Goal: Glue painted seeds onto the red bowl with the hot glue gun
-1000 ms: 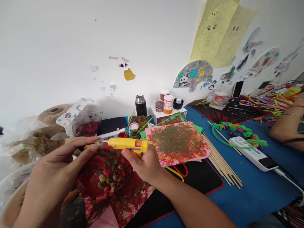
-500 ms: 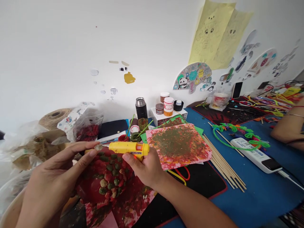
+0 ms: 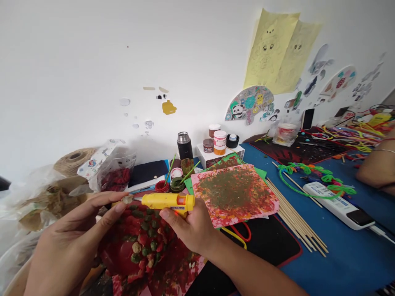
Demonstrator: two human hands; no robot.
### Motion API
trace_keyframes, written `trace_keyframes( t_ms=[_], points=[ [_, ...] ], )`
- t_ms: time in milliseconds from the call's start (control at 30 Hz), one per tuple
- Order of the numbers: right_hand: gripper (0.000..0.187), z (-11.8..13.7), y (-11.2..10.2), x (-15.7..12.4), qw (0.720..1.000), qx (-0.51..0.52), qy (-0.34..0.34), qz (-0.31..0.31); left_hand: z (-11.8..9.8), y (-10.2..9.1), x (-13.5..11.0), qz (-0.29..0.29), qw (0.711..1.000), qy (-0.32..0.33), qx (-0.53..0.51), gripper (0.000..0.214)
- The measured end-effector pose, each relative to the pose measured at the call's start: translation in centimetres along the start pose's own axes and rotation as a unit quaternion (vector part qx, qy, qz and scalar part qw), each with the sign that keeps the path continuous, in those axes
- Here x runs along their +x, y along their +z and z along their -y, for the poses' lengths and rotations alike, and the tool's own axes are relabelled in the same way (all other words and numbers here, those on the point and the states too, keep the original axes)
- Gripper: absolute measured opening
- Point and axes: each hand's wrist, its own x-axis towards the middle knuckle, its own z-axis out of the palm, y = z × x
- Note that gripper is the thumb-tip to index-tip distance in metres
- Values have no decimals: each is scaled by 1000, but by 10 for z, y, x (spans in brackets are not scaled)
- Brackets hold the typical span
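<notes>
Observed right hand in closed grip around yellow plastic glue gun, with silvery nozzle pointing at small, pale, translucent piece; unable to confirm contact. Found piece pinched in left hand. Noted between both hands: dark-red rounded object studded with green and red lumps.

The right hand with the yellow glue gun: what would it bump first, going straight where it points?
Probably the small pale piece pinched in the left hand. The yellow glue gun in the right hand aims at it and may be touching; depth is unclear.
</notes>
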Motion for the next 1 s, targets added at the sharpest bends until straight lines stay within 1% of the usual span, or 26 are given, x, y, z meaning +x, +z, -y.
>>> trace_keyframes(
  t_ms=[167,267,367,533,600,733,900,1000],
  points=[
    [47,0,1,-1,1000,-5,-9,-5,-2,1,-1,-6,1000,-13,-17,70],
    [43,0,1,-2,1000,-13,-22,-2,-4,2,0,-8,999,-31,-37,73],
    [37,1,2,-3,999,-8,-35,-12,-5,2,1,-1,999,-43,-33,74],
    [28,6,3,-6,998,23,-47,-17,-5,1,2,2,993,-102,-53,77],
    [25,7,2,-6,998,34,-55,-18,-6,2,2,6,991,-111,-69,76],
    [24,10,2,-5,997,54,-51,-17,-3,2,2,21,993,-93,-66,67],
    [37,14,0,-2,997,72,-27,-27,6,-4,5,26,998,-48,-20,65],
    [43,16,-1,-2,996,84,-11,-32,12,-8,7,23,999,-34,-10,64]
  ],
)
